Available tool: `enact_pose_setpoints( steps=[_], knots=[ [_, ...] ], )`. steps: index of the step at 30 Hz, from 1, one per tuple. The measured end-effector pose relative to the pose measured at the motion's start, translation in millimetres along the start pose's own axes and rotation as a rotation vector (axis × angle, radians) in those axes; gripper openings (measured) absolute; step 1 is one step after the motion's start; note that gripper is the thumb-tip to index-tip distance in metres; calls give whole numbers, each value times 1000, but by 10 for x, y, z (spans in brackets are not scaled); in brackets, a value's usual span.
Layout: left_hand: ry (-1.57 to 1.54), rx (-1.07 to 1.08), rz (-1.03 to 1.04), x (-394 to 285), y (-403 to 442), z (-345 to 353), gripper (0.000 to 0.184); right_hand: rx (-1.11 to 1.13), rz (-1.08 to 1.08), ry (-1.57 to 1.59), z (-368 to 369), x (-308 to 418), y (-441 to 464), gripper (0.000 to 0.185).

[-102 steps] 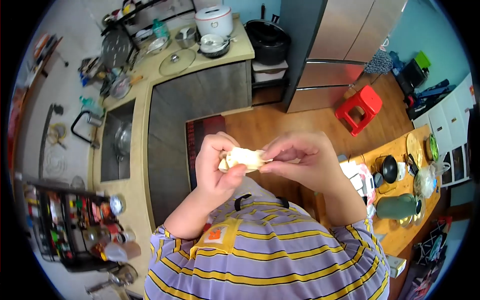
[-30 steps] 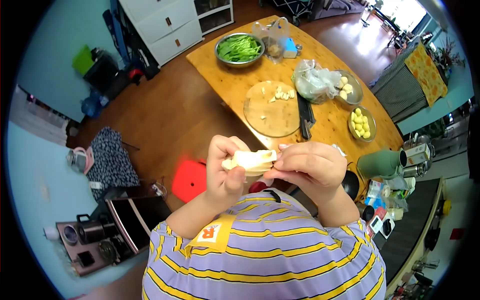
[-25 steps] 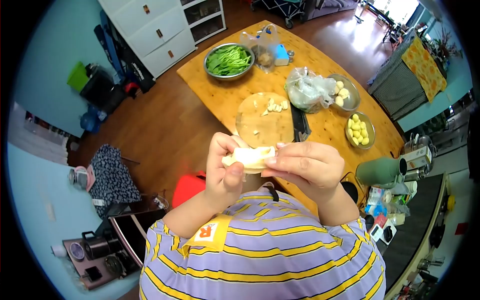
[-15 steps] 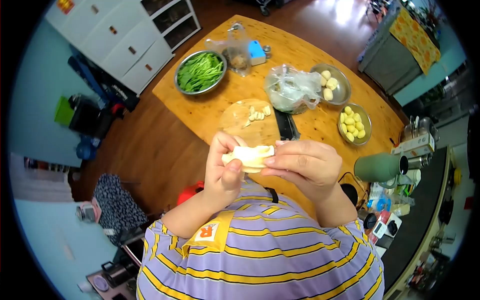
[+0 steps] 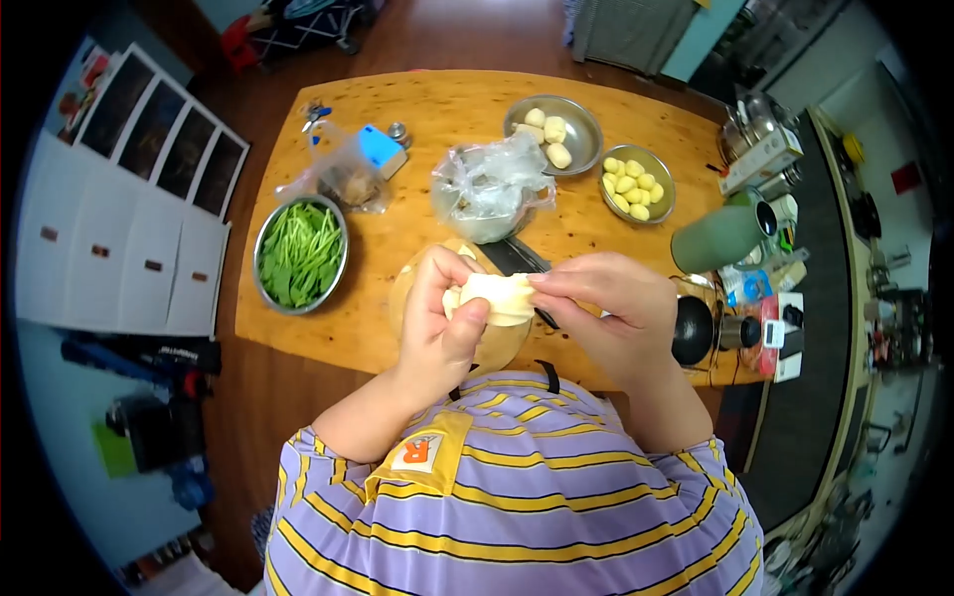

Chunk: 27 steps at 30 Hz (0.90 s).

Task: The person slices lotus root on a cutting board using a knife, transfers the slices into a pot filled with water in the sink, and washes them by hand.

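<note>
A pale yellow, layered piece of food (image 5: 499,300) is held up in front of my chest, above the near edge of the table. My left hand (image 5: 442,308) is wrapped round its left end, thumb pressed on the front. The fingertips of my right hand (image 5: 606,303) pinch its right end. Below my hands lies a round wooden board (image 5: 502,348), partly hidden by them, with pale pieces at its far edge. A black-bladed knife (image 5: 515,260) rests at the board's right side.
On the wooden table (image 5: 397,94) are a steel bowl of green vegetables (image 5: 300,253), a clear plastic bag (image 5: 487,184), a steel bowl with pale round pieces (image 5: 586,134), a bowl of yellow balls (image 5: 636,186), a green flask (image 5: 717,238) and a black pan (image 5: 693,328).
The view has swung from the sink and counter round to the wooden table, which is now straight in front of me. Both hands have kept hold of the pale piece throughout.
</note>
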State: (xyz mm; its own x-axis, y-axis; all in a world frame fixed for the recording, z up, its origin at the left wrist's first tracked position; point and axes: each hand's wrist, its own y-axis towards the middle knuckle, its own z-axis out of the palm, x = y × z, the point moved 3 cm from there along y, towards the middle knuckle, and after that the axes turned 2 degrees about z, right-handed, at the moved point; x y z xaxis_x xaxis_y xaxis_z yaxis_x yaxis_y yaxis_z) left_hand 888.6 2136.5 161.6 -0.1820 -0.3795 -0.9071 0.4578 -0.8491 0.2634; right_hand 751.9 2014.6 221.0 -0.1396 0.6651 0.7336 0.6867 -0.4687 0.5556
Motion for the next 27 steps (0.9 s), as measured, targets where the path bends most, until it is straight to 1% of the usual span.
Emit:
enact_pose_setpoints(
  steps=[2,4,5,8,10,11,14,15,18,19,22,23,25,27],
  knots=[
    [-11,25,-58,-14,46,-213,27,-50,32,-51,189,5,38,16],
    [-9,24,-125,11,71,-414,24,-51,92,-83,378,-43,61,16],
    [-45,40,-208,54,70,-509,20,-52,120,-97,461,-77,67,16],
    [-158,84,-468,251,105,-763,15,15,363,-20,667,-242,-37,17],
    [-249,100,-666,421,139,-864,19,24,506,140,765,-463,-227,19],
    [-237,105,-742,541,141,-921,27,29,579,224,799,-594,-324,21],
    [-309,-60,-904,915,179,-999,32,-170,810,457,780,-988,-548,24],
    [-417,-124,-968,1055,207,-1041,32,-192,969,509,732,-1099,-580,25],
    [-604,-240,-1001,1256,379,-1013,29,-181,1034,525,597,-1708,-775,20],
    [-634,-245,-970,1403,397,-1057,26,-88,998,354,515,-1988,-866,25],
    [-663,-248,-921,1644,496,-1093,27,-350,1198,449,430,-2984,-985,38],
    [-648,-304,-914,1689,528,-1092,26,-381,1229,506,438,-3328,-970,40],
    [-646,-333,-855,1728,597,-1136,25,-440,1295,621,479,-4009,-855,47],
    [-620,-402,-825,1721,642,-1200,24,-504,1295,588,608,-4578,-597,52]
  ],
)
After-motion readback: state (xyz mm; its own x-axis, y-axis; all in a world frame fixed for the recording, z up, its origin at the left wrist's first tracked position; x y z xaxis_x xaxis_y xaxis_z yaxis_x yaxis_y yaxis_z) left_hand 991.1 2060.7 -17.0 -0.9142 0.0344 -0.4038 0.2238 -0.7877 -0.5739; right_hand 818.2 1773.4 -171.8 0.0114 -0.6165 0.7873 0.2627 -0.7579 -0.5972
